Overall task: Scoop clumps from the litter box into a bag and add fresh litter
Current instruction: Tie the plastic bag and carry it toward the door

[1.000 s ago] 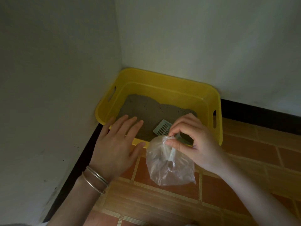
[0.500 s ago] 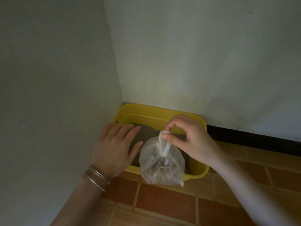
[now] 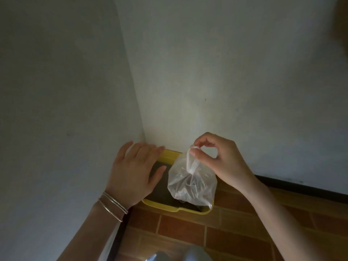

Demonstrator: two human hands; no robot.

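A small clear plastic bag [image 3: 192,185] with dark clumps at its bottom hangs in the air over the yellow litter box [image 3: 169,155]. My right hand [image 3: 220,159] pinches the bag's gathered neck between thumb and forefinger. My left hand [image 3: 135,170], with thin bangles on the wrist, is spread flat with straight fingers above the box's left side and holds nothing. The box sits in the corner of two white walls; grey litter [image 3: 160,185] shows between my hands. The scoop is hidden.
White walls [image 3: 75,91] close in at the left and behind the box. Brown brick-pattern floor tiles [image 3: 180,228] lie in front, with a black skirting [image 3: 301,187] along the right wall. A grey blurred shape [image 3: 188,256] sits at the bottom edge.
The view has tilted up, so the box now sits low and mostly hidden. My right hand has lifted the bag higher. My left hand stays spread flat over the box.
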